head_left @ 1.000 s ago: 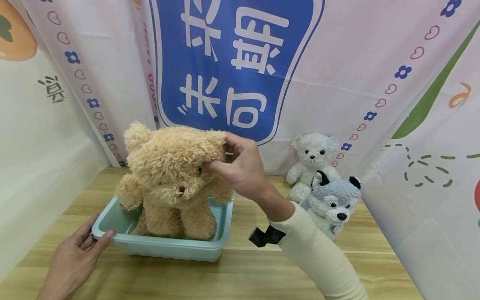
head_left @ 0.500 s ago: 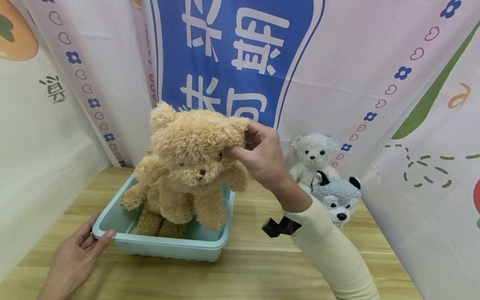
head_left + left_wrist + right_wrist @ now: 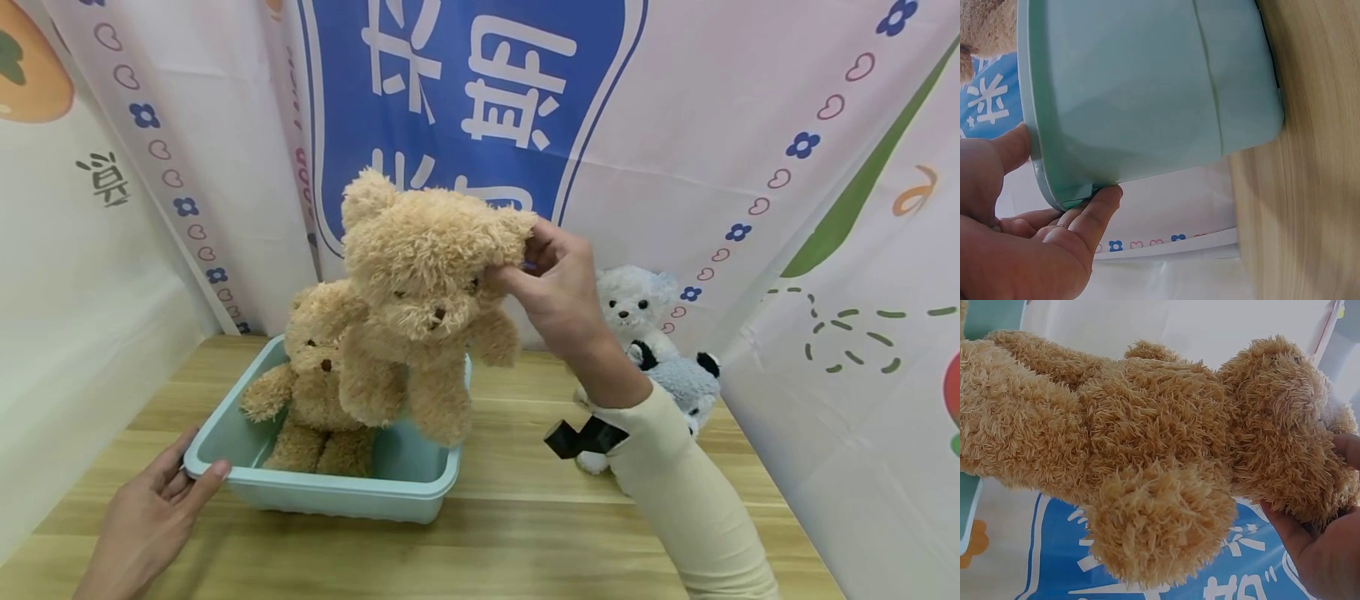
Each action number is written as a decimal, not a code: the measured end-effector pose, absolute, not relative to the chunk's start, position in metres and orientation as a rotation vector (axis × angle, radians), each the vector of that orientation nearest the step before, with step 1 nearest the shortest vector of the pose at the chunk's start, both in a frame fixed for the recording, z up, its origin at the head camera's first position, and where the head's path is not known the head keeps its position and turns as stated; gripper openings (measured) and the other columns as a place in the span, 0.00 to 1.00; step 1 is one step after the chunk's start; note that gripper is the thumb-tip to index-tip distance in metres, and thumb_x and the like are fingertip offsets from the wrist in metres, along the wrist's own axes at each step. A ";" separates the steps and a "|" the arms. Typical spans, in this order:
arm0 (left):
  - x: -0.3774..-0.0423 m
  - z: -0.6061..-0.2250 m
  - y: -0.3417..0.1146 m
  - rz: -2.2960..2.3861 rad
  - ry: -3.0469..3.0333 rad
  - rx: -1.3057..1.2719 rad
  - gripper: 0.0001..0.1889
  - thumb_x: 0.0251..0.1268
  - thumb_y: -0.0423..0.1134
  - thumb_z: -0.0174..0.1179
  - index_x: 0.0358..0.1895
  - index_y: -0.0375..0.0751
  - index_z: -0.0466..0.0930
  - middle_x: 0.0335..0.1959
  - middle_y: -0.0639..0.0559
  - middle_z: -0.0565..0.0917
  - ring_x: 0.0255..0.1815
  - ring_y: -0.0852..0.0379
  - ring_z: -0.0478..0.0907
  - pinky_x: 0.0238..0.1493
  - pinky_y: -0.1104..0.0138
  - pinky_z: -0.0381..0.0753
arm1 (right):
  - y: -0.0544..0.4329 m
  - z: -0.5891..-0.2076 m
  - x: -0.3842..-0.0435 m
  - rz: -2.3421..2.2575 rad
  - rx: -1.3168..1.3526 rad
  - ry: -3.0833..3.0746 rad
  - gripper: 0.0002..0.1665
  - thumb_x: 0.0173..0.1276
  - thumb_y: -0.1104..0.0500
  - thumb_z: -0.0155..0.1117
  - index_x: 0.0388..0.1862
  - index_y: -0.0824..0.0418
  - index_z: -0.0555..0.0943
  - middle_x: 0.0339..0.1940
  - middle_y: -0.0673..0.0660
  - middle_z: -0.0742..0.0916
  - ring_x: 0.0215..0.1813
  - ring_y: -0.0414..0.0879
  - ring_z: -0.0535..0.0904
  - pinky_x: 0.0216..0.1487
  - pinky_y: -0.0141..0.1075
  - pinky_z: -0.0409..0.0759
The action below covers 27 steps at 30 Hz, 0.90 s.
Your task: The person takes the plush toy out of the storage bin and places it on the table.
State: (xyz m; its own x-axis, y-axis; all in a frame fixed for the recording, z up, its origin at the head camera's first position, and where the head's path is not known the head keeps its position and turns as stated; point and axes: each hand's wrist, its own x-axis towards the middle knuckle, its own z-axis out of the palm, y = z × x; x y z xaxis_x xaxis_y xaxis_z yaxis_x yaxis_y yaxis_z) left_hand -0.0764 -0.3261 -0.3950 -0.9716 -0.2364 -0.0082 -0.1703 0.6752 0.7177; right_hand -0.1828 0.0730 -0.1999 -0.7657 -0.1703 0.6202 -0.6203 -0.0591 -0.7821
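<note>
My right hand [image 3: 558, 287] pinches a light tan teddy bear [image 3: 431, 258] by the ear and side of its head. The bear hangs above the right part of a pale blue-green plastic bin [image 3: 337, 493]; the right wrist view shows its shaggy body [image 3: 1154, 412] close up. Inside the bin, at the left, sits a second, darker tan teddy bear [image 3: 315, 392], partly covered by the held one. My left hand [image 3: 150, 517] grips the bin's near left corner, thumb on the rim and fingers under the lip, as the left wrist view also shows.
A white teddy bear [image 3: 633, 304] sits at the back right, with a grey-and-white husky plush [image 3: 678, 383] in front, partly behind my right sleeve. Printed fabric [image 3: 675, 125] walls in the wooden table [image 3: 517, 550] at the back and sides.
My right hand has lifted the light tan teddy bear up and to the right, uncovering the darker bear in the bin. My left hand and the bin have stayed put.
</note>
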 end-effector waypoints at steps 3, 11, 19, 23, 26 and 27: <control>-0.076 -0.397 -0.326 -1.200 -2.794 0.346 0.44 0.74 0.56 0.52 0.79 0.37 0.39 0.69 0.17 0.56 0.64 0.27 0.62 0.34 0.71 0.87 | 0.076 -0.198 -0.184 1.894 0.813 -1.886 0.20 0.57 0.76 0.64 0.51 0.75 0.80 0.28 0.49 0.86 0.30 0.39 0.83 0.33 0.32 0.88; -0.077 -0.399 -0.328 -1.254 -2.775 0.335 0.44 0.74 0.55 0.52 0.79 0.38 0.38 0.70 0.18 0.54 0.64 0.28 0.60 0.31 0.85 0.81 | 0.087 -0.192 -0.192 1.885 0.719 -1.891 0.20 0.57 0.77 0.65 0.51 0.77 0.79 0.28 0.49 0.87 0.31 0.38 0.82 0.37 0.28 0.87; -0.077 -0.398 -0.328 -1.256 -2.785 0.330 0.44 0.74 0.55 0.52 0.79 0.39 0.37 0.70 0.19 0.54 0.64 0.27 0.60 0.33 0.82 0.83 | 0.097 -0.189 -0.199 1.912 0.695 -1.860 0.21 0.57 0.78 0.64 0.52 0.79 0.78 0.30 0.45 0.87 0.35 0.38 0.83 0.41 0.28 0.87; -0.077 -0.399 -0.328 -1.261 -2.772 0.326 0.43 0.74 0.54 0.52 0.79 0.39 0.38 0.70 0.19 0.54 0.64 0.28 0.60 0.32 0.85 0.81 | 0.103 -0.188 -0.206 1.929 0.702 -1.835 0.20 0.57 0.79 0.62 0.51 0.78 0.78 0.30 0.45 0.88 0.36 0.38 0.84 0.41 0.28 0.87; -0.077 -0.400 -0.329 -1.264 -2.773 0.329 0.43 0.74 0.55 0.52 0.79 0.39 0.38 0.70 0.19 0.54 0.64 0.28 0.60 0.32 0.83 0.82 | 0.108 -0.189 -0.210 1.940 0.695 -1.823 0.20 0.57 0.79 0.62 0.51 0.78 0.78 0.31 0.46 0.88 0.37 0.38 0.85 0.43 0.28 0.87; -0.077 -0.400 -0.329 -1.268 -2.773 0.329 0.43 0.74 0.55 0.52 0.79 0.39 0.38 0.70 0.19 0.53 0.64 0.28 0.60 0.33 0.83 0.83 | 0.110 -0.189 -0.212 1.942 0.687 -1.823 0.20 0.57 0.79 0.62 0.51 0.78 0.78 0.31 0.46 0.88 0.37 0.38 0.85 0.43 0.28 0.87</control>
